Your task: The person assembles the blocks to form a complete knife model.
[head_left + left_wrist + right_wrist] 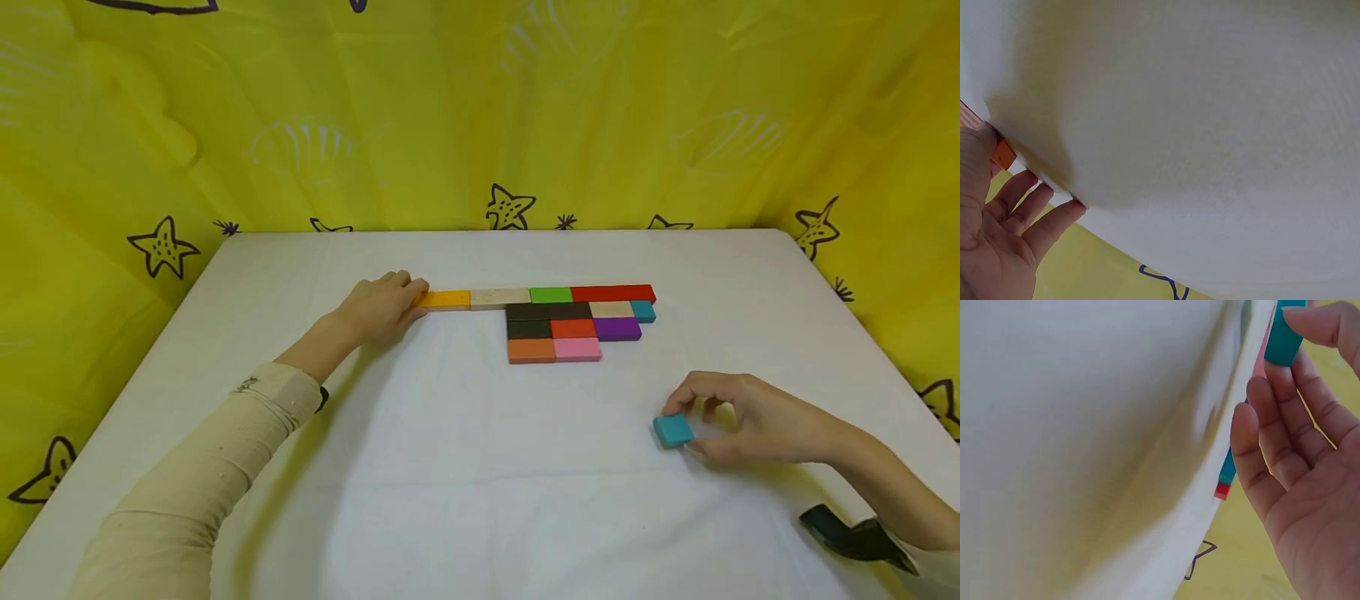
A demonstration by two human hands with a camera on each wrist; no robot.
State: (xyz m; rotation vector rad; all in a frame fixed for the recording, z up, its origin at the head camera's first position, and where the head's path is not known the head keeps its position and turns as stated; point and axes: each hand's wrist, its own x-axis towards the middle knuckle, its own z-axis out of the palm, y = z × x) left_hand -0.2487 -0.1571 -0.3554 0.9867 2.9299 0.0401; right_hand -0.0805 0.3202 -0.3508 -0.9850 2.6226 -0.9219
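Observation:
My left hand (pixel 382 307) pinches the left end of a yellow-orange block (pixel 448 300) at the left end of the top row. In the left wrist view, thumb and forefinger grip that orange end while the other fingertips reach down to the cloth. That block butts against a pale wood block (pixel 500 298), then a green block (pixel 551 294) and a long red block (pixel 613 292). Nearer me on the right, my right hand (pixel 757 417) holds a small teal block (pixel 673 431) between thumb and fingers, apart from the others. The right wrist view shows this teal block (pixel 1285 337) in the pinch.
Below the top row lie dark brown blocks (pixel 549 311), a beige one (pixel 612 309), a blue one (pixel 642 312), a purple one (pixel 618 329), an orange one (pixel 532 350) and a pink one (pixel 578 349). A yellow patterned curtain (pixel 420 108) stands behind the white-covered table (pixel 465 533).

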